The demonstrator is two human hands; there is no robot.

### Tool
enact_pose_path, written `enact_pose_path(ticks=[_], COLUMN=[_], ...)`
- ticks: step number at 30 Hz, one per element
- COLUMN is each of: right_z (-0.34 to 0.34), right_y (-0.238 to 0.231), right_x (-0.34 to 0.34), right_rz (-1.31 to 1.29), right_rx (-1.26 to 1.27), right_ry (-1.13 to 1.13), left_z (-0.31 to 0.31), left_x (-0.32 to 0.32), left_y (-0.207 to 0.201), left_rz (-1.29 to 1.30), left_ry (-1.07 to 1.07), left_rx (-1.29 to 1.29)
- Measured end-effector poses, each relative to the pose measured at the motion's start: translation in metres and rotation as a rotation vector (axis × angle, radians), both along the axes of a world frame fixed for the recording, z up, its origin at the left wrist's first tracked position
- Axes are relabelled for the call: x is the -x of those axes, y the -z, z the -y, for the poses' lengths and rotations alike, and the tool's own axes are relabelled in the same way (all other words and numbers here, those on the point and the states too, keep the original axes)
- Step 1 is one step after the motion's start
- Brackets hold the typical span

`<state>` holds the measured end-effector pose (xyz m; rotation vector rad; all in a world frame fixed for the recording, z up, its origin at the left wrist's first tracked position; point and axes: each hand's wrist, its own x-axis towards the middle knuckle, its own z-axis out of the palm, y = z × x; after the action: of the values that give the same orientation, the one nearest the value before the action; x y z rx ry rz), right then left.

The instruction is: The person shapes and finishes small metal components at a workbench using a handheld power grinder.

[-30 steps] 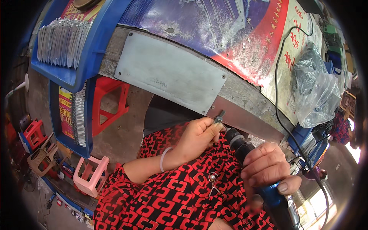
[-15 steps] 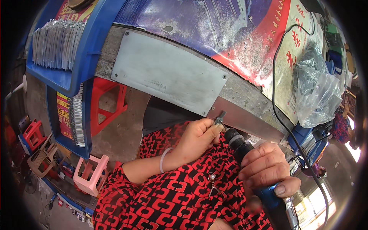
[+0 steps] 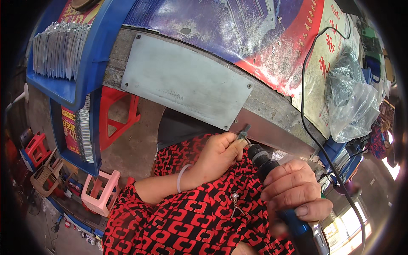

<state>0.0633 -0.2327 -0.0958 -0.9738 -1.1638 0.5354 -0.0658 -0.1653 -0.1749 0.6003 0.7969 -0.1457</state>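
My left hand [image 3: 216, 155] is closed, thumb and forefinger pinching a small dark grey metal piece [image 3: 244, 129] by the edge of the bench. My right hand [image 3: 295, 189] is wrapped round a blue and black power drill [image 3: 267, 163]. Its chuck points up and left toward the pinched piece, and a thin bit [image 3: 248, 140] reaches close to my left fingertips. Whether the bit touches the piece cannot be made out. A pale metal plate [image 3: 187, 78], fixed by screws at its corners, covers the bench edge just beyond my hands.
Blue trays [image 3: 72, 91] packed with thin flat pieces stand at the left. A black cable [image 3: 304, 93] crosses the bench's right side, beside clear plastic bags [image 3: 352, 100]. Below the trays is a pink stool [image 3: 100, 193]; a red stool [image 3: 119, 114] stands under the bench.
The drill and my right hand have shifted very slightly up and left. My left hand still pinches the small metal piece in nearly the same place.
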Motion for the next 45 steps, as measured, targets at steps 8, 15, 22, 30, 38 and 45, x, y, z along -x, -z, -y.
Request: enact_pose_path(ticks=[8,15,22,30,38,45], right_z=[-0.003,-0.009,-0.008,0.000,0.003,0.005], right_y=[0.000,0.003,0.002,0.003,0.002,0.000], right_x=[0.003,-0.001,0.003,-0.001,0.000,-0.002], right_rz=[0.138,0.128,0.063,0.019,-0.017,-0.025], right_rx=[0.091,0.058,0.012,-0.070,-0.051,-0.010], right_ry=[0.024,-0.019,0.059,0.055,0.037,0.043], left_z=[0.006,0.008,0.006,0.002,0.004,0.000], left_x=[0.002,0.002,0.002,0.001,0.001,0.000], left_y=[0.004,0.005,0.005,0.000,0.001,-0.003], left_rz=[0.026,0.023,0.041,0.006,0.020,0.001], left_ry=[-0.005,-0.019,-0.021,0.008,-0.006,0.033], left_rx=[-0.105,-0.131,-0.108,-0.052,-0.059,-0.039])
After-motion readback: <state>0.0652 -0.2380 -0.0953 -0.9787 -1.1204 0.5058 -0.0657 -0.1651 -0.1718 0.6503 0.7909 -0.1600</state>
